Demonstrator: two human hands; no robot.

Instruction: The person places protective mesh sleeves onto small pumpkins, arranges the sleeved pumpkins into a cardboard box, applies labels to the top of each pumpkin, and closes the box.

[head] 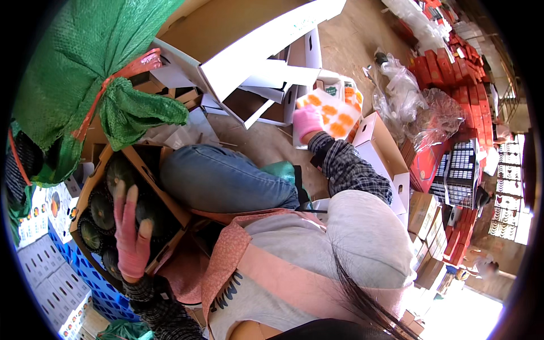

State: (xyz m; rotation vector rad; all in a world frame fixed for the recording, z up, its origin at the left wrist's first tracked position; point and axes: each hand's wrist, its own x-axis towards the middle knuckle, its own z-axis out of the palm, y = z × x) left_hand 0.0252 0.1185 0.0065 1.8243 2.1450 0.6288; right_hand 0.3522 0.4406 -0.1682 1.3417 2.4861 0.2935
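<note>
My left hand [131,231], in a pink glove with pale fingertips, is spread over a cardboard box [159,187] of dark green, melon-like fruits [102,211]. Its fingers extend across the fruits; whether they touch is unclear. Black netting-like wrap shows around several fruits. On the right, my right hand [308,121], also pink-gloved, is closed at the edge of a white sheet printed with orange fruit shapes [333,112]. Its fingertips are hidden. More printed packaging [353,95] lies in a pale container just behind that sheet.
A large green woven sack [85,63] tied with red strip looms upper left. White cartons [238,63] are piled ahead; another open carton [382,157] stands by my right arm. Clear plastic wrap [401,89] and red boxes [465,97] lie farther right. A blue plastic crate [100,297] is lower left.
</note>
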